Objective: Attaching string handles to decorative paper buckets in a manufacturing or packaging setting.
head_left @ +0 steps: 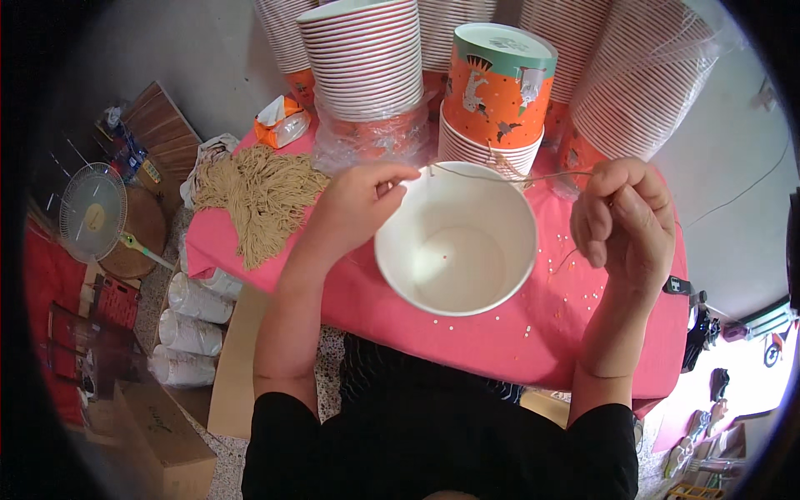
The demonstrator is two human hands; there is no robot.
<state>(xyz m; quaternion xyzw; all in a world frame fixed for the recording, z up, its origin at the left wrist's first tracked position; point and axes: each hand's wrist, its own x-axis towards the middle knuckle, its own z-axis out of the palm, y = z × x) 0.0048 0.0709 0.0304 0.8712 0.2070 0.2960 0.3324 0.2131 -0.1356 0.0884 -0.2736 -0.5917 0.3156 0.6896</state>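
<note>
A large white paper bucket [396, 250] stands on the pink-covered table in front of me, its open mouth facing up. Thin brown string [550, 176] stretches across above its far rim. At the rim's left side my left hand [354, 207] is closed, thumb and forefinger pinching the string's left end. My right hand [627, 218], raised to the right of the bucket, has its fingers curled round the other end. A loose tail of string hangs below the right hand. A pile of tan strings [258, 196] lies left of my left forearm.
Behind the bucket rise tall stacks of nested white buckets [362, 62] and an upturned orange-and-green bucket [500, 87]. Small pale bits dot the pink cloth [475, 346]. At the left are a fan [92, 212], white wrapped rolls [200, 297] and a cardboard box [167, 429].
</note>
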